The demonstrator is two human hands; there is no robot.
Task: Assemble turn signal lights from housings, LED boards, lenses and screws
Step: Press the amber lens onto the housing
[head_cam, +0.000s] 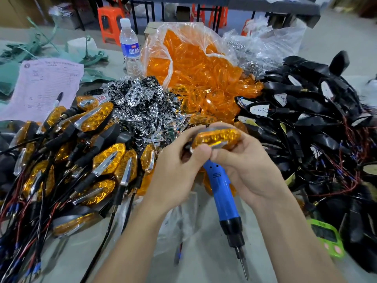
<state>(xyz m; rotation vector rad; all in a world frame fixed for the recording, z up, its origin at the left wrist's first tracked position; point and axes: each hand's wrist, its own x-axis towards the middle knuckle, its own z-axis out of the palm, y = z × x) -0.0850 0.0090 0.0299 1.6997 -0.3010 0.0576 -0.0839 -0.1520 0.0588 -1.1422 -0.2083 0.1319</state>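
A: What is being risked here?

B: Just right of the finished pile (pixel 102 158), the amber light (pixel 216 137) is being pinched at its left end by the left hand (pixel 179 160). It could be getting seated crooked.

A: And rightward?

B: It is being cradled by the curled right hand (pixel 244 166). The blue screwdriver (pixel 222 193) is hanging beneath (grip cannot be told) and could be dropped.

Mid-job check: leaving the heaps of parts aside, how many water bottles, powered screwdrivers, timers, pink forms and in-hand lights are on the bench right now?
Water bottle: 1
Blue screwdriver: 1
Green timer: 1
Pink form: 1
Turn signal light, held by the left hand and right hand: 1
Total: 5
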